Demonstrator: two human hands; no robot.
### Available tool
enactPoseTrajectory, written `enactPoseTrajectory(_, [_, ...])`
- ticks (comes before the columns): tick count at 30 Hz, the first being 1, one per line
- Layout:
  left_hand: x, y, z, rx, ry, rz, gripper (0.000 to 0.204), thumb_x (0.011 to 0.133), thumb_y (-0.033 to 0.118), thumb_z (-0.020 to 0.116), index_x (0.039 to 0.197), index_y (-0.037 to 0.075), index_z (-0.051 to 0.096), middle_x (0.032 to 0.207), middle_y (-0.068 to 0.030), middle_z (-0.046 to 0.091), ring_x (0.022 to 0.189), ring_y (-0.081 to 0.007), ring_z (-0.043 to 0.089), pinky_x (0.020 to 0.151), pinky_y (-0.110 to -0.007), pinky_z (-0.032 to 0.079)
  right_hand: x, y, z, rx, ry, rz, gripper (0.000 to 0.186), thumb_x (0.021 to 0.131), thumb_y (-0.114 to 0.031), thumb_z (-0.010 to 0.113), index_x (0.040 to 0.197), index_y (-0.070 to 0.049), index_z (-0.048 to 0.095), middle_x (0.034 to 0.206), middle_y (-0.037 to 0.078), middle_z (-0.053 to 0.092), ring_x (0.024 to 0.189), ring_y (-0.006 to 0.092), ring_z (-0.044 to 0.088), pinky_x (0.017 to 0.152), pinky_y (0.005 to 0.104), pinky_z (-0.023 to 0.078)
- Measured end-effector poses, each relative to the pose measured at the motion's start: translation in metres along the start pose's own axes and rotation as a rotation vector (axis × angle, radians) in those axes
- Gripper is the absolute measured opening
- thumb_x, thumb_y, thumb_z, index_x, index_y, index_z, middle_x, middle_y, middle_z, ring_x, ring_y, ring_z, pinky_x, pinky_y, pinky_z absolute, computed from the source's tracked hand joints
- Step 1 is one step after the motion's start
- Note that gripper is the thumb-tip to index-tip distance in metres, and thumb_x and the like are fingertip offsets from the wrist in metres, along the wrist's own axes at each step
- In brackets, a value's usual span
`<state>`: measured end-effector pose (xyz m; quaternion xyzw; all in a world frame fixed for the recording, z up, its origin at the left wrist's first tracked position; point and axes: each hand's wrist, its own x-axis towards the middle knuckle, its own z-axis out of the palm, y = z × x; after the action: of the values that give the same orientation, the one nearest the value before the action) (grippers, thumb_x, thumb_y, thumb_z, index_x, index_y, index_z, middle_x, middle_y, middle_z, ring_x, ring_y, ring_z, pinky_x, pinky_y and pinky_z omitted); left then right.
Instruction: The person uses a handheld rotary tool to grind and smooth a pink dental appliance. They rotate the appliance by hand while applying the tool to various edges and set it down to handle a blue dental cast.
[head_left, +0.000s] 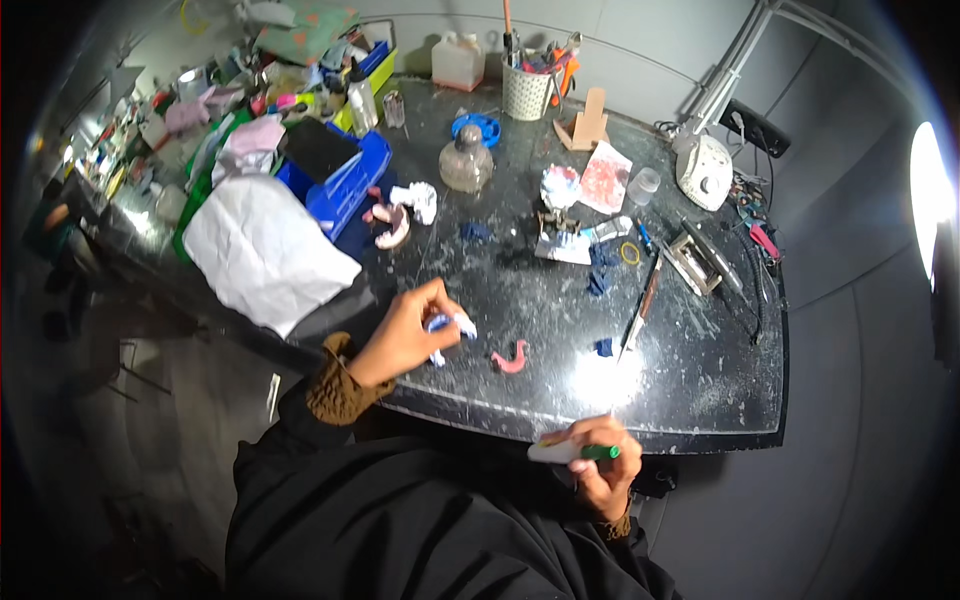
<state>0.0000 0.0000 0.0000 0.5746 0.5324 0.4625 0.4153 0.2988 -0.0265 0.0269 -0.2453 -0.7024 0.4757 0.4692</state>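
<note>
My left hand (pixel 412 322) is closed over the dark worktop near its front edge. Its fingers pinch a small white and blue piece (pixel 465 325), partly hidden by them; it looks like a dental cast. Just right of this hand lies a pink curved, horseshoe-shaped piece (pixel 511 357), apart from it. My right hand (pixel 610 468) is at the front edge of the worktop, wrapped round a white marker-like tube with a green end (pixel 553 452). The fingers cover the middle of the tube.
A white sheet (pixel 262 245) and blue bin (pixel 360 185) stand left. Beyond are a glass burner (pixel 466 162), a dental model (pixel 393 228) and a perforated cup of tools (pixel 527 92). At right lie a mounted cast (pixel 563 240), a knife (pixel 643 300), a metal frame (pixel 697 260) and a white device (pixel 703 175).
</note>
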Motion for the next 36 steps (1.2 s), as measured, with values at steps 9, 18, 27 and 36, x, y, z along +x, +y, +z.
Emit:
enactPoseTrajectory(9, [-0.009, 0.001, 0.011, 0.108, 0.082, 0.027, 0.015, 0.079, 0.002, 0.064, 0.083, 0.000, 0.049, 0.084, -0.0069, 0.065, 0.077, -0.0074, 0.059, 0.065, -0.024, 0.047, -0.032, -0.001, -0.022, -0.281, 0.203, -0.026, 0.018, 0.077, -0.003, 0.067, 0.091, 0.004, 0.058, 0.087, 0.012, 0.059, 0.077, 0.0220, 0.066, 0.067, 0.0284, 0.052])
enactPoseTrajectory(18, [-0.018, 0.018, 0.016, 0.227, 0.127, -0.078, 0.014, 0.082, -0.003, 0.061, 0.087, 0.000, 0.048, 0.078, 0.0004, 0.050, 0.074, -0.0040, 0.050, 0.063, -0.021, 0.044, -0.010, 0.006, -0.020, -0.227, 0.182, 0.100, 0.014, 0.077, 0.002, 0.066, 0.088, 0.003, 0.060, 0.087, 0.011, 0.061, 0.075, 0.0178, 0.064, 0.065, 0.0262, 0.051])
enactPoseTrajectory(27, [-0.018, 0.027, 0.018, 0.222, 0.057, -0.150, 0.012, 0.082, 0.001, 0.064, 0.091, -0.002, 0.056, 0.083, -0.0026, 0.058, 0.076, -0.0064, 0.054, 0.063, -0.024, 0.047, 0.008, 0.029, -0.014, -0.253, 0.188, 0.094, 0.017, 0.076, 0.002, 0.067, 0.092, 0.002, 0.061, 0.087, 0.011, 0.061, 0.073, 0.0179, 0.062, 0.064, 0.0279, 0.049])
enactPoseTrajectory(36, [-0.018, 0.028, 0.015, 0.479, 0.113, 0.018, 0.014, 0.078, 0.004, 0.067, 0.090, 0.000, 0.063, 0.090, -0.0090, 0.066, 0.085, -0.0199, 0.059, 0.077, -0.031, 0.046, 0.018, 0.028, -0.009, -0.379, 0.143, -0.010, 0.026, 0.072, 0.002, 0.069, 0.097, -0.002, 0.064, 0.087, 0.011, 0.061, 0.073, 0.0220, 0.062, 0.064, 0.0294, 0.049])
